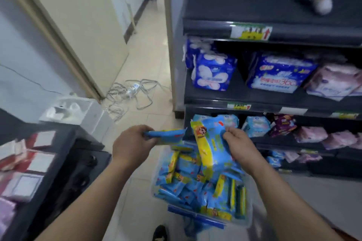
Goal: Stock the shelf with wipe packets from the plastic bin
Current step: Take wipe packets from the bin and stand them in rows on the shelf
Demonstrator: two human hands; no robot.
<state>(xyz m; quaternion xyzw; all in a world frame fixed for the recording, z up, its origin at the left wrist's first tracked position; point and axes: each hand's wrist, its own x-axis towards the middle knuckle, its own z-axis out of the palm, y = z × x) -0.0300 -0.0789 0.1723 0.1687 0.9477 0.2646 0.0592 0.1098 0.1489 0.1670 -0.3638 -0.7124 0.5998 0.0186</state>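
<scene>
Head view: over the plastic bin (pixel 247 219), left hand (pixel 135 144) grips a flat packet (pixel 166 136); right hand (pixel 242 147) pinches an upright packet (pixel 208 148), nearer the shelf (pixel 261 140) ahead-right.

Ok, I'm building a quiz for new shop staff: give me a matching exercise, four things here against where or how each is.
1. left hand
2. right hand
3. clear plastic bin
4. tangled white cables

a. on the tiled floor
b. full of wipe packets
c. grips a flat blue wipe packet
d. pinches a blue wipe packet with a yellow strip

Pairs: 1-c, 2-d, 3-b, 4-a
</scene>
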